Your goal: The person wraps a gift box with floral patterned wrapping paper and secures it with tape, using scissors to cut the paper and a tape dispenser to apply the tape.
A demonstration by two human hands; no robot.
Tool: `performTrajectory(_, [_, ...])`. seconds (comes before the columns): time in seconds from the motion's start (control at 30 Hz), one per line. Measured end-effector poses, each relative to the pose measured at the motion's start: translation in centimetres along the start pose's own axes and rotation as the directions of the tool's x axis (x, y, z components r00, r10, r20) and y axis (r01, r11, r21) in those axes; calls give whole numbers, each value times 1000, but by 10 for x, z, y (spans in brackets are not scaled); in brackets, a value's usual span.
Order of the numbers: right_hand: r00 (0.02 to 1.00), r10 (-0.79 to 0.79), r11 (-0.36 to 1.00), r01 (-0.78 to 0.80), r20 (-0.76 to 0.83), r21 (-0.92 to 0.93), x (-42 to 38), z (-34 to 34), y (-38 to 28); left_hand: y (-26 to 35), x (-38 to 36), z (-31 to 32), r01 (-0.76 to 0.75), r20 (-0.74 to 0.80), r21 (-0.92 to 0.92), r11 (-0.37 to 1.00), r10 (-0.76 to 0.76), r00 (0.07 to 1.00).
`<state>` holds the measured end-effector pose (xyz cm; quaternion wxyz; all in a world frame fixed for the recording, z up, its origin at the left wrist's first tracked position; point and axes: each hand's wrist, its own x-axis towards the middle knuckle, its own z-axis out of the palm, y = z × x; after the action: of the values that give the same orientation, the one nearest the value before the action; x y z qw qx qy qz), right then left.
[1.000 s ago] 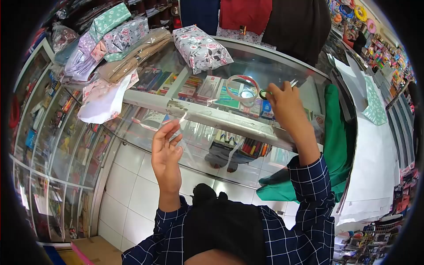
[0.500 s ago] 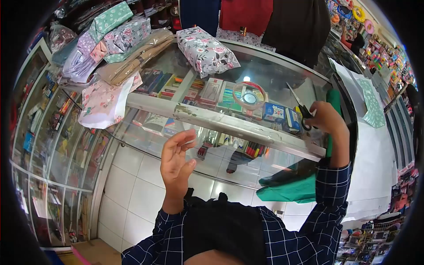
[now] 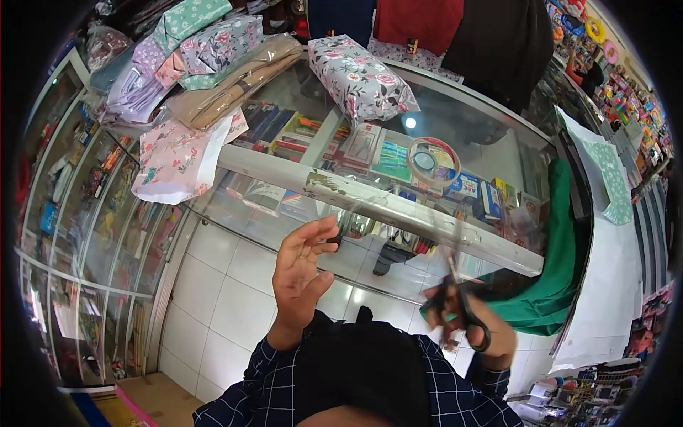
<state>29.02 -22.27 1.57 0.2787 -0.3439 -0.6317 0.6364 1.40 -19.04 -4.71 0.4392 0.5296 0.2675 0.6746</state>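
My right hand (image 3: 491,331) grips a pair of scissors (image 3: 466,313) by the black handles, in front of the glass counter's front edge. The blades point up and away from me and are smeared by motion. My left hand (image 3: 300,274) is raised before the counter, palm turned inward, fingers loosely bent and thumb apart; I see nothing certain in it. On the glass top lie a roll of clear tape (image 3: 432,162) and a parcel (image 3: 363,80) wrapped in grey floral paper.
The glass counter (image 3: 420,222) holds boxed stationery. At its left lie a floral paper sheet (image 3: 178,160), brown plastic-wrapped packets (image 3: 238,85) and other wrapped parcels (image 3: 220,46). Green cloth (image 3: 558,263) drapes over the right end beside white paper sheets (image 3: 597,292). Glass shelves (image 3: 92,249) stand left.
My right hand has lifted the scissors off the counter top and brought them toward me and left. The left hand keeps nearly the same pose. The view has shifted slightly.
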Motion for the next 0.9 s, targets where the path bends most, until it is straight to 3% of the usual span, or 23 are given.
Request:
performTrajectory(0.03, [987, 97, 961, -126, 127, 246, 7, 12, 2, -1, -1, -2, 2, 9, -33, 999, -2, 1000])
performTrajectory(0.1, [941, -12, 984, -49, 338, 172, 31, 11, 27, -5, 0, -5, 0, 27, -101, 995, 3, 1000])
performTrajectory(0.37, [979, -12, 953, -50, 202, 299, 78, 42, 45, -4, 0, -10, 68, -40, -198, 978, -77, 996])
performTrajectory(0.8, [998, -4, 963, -13, 62, 270, 80, 57, 59, -12, 0, -2, 61, -129, -356, 932, -114, 985])
performTrajectory(0.9, [999, -18, 966, 9, 31, 258, 80, 58, 57, -10, 4, 3, 82, -127, -304, 949, -126, 984])
